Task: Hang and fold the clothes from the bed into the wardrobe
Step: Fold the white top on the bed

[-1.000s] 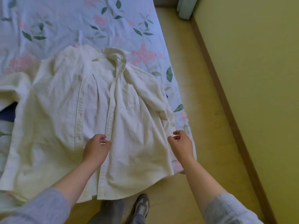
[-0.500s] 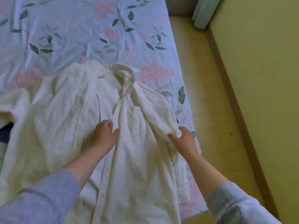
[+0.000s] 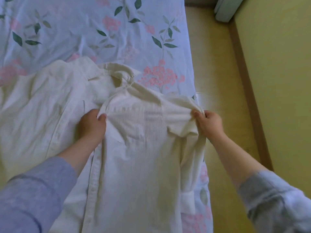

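Lower left: your grey-blue sleeve (image 3: 30, 195). Centre-left: your left hand (image 3: 91, 126) pinches the shirt (image 3: 138, 162) at the edge of its front panel. The shirt is cream and lies spread on the floral sheet (image 3: 87, 31), filling the middle and lower frame with its collar toward the top. The cloth between your hands is lifted and taut. Centre-right: your right hand (image 3: 209, 122) has its fingers curled round bunched shirt cloth at the bed's edge. Further right: tan floor (image 3: 217, 68), then yellow-green wall (image 3: 277, 64).
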Demonstrator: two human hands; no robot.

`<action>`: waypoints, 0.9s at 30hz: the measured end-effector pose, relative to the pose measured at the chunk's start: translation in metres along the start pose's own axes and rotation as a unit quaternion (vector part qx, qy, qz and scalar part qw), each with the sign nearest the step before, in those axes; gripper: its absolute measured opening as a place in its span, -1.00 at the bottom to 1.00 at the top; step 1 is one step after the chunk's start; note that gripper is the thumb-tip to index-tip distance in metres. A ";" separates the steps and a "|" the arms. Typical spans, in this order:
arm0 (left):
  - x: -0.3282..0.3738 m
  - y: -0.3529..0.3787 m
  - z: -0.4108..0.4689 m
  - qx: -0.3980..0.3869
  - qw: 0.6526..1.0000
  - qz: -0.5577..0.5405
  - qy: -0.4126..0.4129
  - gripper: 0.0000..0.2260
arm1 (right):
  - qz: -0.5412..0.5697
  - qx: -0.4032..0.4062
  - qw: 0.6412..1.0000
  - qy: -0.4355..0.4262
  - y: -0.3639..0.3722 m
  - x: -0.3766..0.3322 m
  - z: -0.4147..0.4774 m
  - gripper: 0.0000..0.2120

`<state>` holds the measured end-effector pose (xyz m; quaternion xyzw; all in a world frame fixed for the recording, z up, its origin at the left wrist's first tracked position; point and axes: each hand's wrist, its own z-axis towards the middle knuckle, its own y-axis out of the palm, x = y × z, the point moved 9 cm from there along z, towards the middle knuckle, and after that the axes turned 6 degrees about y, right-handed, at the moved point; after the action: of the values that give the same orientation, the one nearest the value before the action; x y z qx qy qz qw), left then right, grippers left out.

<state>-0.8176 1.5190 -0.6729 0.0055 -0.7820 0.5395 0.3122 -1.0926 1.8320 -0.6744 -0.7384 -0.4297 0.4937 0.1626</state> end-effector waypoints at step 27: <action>-0.040 -0.017 0.003 0.035 0.998 -0.003 -0.043 -0.74 | -0.179 -0.043 0.982 -0.044 0.093 0.021 -0.075 -0.64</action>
<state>-0.7812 1.4958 -0.6787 0.0414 -0.7754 0.5648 0.2796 -0.9805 1.8090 -0.7143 -0.6338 -0.5823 0.4694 0.1970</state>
